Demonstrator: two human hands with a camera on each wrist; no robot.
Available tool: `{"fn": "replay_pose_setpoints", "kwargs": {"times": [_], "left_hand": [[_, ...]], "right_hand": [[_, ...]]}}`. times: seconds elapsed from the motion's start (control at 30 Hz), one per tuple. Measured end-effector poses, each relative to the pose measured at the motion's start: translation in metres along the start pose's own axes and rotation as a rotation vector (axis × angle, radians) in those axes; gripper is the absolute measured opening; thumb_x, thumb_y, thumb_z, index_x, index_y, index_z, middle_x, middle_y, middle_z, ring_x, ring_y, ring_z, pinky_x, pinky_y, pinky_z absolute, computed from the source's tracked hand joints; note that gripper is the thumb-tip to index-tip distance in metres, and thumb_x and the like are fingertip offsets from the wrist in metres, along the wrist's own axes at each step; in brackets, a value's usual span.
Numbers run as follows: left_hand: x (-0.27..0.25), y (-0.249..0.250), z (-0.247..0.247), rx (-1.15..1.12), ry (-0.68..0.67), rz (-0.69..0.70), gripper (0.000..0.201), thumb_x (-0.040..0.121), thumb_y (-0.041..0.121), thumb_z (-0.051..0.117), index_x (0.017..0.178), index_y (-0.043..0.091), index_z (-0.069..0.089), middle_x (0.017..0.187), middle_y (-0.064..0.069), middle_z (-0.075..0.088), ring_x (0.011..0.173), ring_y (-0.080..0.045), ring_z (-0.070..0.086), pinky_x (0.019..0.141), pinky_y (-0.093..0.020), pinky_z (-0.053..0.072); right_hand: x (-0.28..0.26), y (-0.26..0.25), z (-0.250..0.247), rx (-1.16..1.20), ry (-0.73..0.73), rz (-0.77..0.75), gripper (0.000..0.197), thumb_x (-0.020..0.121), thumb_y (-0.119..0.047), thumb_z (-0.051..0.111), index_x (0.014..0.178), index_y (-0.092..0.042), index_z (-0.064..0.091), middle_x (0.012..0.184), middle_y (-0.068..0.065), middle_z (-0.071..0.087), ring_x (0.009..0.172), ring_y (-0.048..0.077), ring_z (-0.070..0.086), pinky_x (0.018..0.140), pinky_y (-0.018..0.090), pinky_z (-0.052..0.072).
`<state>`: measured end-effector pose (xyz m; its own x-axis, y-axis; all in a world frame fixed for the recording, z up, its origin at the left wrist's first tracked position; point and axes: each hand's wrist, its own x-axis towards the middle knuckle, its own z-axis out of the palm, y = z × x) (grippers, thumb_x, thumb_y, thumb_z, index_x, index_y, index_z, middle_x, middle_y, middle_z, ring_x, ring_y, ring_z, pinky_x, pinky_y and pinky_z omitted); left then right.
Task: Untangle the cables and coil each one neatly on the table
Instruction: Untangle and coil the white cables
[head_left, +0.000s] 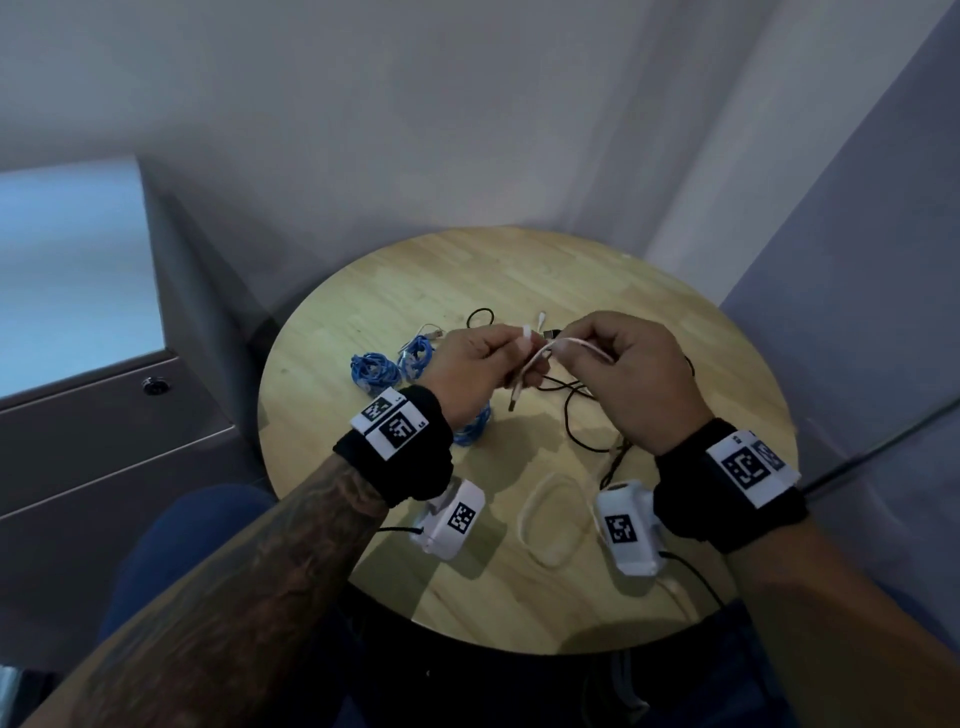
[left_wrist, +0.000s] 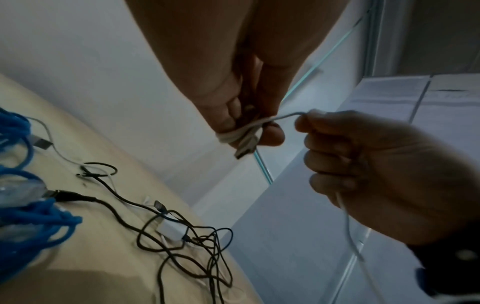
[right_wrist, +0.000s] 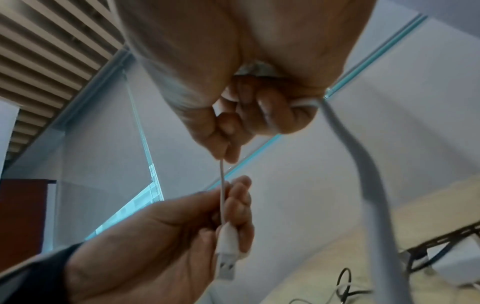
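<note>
Both hands raised over round wooden surface (head_left: 649, 322): left hand (head_left: 480, 364) gripping thin white USB cable (head_left: 576, 344) near plug, right hand (head_left: 631, 371) pinching slack, winding a coil; tangled black cables (head_left: 576, 410) lying beneath.

No readable text, labels, brands or numbers appear anywhere.
</note>
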<state>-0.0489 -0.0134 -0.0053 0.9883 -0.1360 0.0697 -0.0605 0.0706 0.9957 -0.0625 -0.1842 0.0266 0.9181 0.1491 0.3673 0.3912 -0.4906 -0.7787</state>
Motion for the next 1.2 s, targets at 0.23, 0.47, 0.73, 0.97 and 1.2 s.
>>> {"fn": "replay_pose_setpoints", "kwargs": {"times": [0.23, 0.47, 0.73, 0.97, 1.2], "left_hand": [[-0.005, 0.005, 0.007, -0.255, -0.286, -0.223, 0.025, 0.097, -0.007, 0.036, 0.106, -0.007, 0.059, 0.077, -0.011, 0.056, 0.064, -0.017, 0.052, 0.067, -0.027, 0.047], [0.001, 0.007, 0.001, -0.725, -0.039, -0.23, 0.021, 0.097, -0.004, 0.041, 0.104, -0.001, 0.061, 0.086, -0.01, 0.073, 0.077, -0.016, 0.071, 0.079, -0.028, 0.058], [0.012, -0.005, -0.024, -0.493, 0.321, -0.01, 0.015, 0.093, -0.006, 0.054, 0.104, -0.002, 0.064, 0.096, -0.017, 0.071, 0.084, -0.023, 0.073, 0.079, -0.028, 0.058], [0.003, -0.008, -0.002, -0.005, -0.035, -0.001, 0.019, 0.097, 0.0, 0.051, 0.105, -0.002, 0.068, 0.08, -0.011, 0.068, 0.067, -0.012, 0.066, 0.068, -0.023, 0.053], [-0.007, 0.005, 0.004, -0.312, -0.274, -0.192, 0.026, 0.099, -0.003, 0.036, 0.098, -0.006, 0.062, 0.084, -0.016, 0.055, 0.068, -0.022, 0.054, 0.068, -0.03, 0.048]], "right_hand": [[0.008, 0.033, 0.003, -0.069, 0.074, 0.08, 0.012, 0.094, -0.024, 0.064, 0.094, -0.025, 0.076, 0.092, -0.01, 0.073, 0.09, 0.005, 0.066, 0.083, 0.03, 0.052], [-0.004, 0.027, 0.026, 0.003, -0.339, 0.198, 0.023, 0.105, -0.032, 0.044, 0.102, -0.025, 0.067, 0.071, 0.0, 0.066, 0.049, 0.009, 0.052, 0.054, 0.037, 0.054], [-0.019, -0.001, 0.026, -0.026, -0.562, 0.144, 0.025, 0.103, -0.028, 0.052, 0.102, -0.01, 0.069, 0.054, -0.01, 0.053, 0.048, 0.005, 0.049, 0.051, 0.03, 0.049], [0.003, 0.001, 0.002, -0.091, -0.054, -0.041, 0.017, 0.095, -0.022, 0.062, 0.081, -0.019, 0.072, 0.067, -0.01, 0.065, 0.063, 0.006, 0.056, 0.058, 0.025, 0.042], [0.01, 0.03, -0.005, -0.131, 0.024, 0.005, 0.016, 0.095, -0.032, 0.062, 0.091, -0.022, 0.074, 0.08, -0.013, 0.069, 0.073, -0.003, 0.061, 0.069, 0.022, 0.046]]}}
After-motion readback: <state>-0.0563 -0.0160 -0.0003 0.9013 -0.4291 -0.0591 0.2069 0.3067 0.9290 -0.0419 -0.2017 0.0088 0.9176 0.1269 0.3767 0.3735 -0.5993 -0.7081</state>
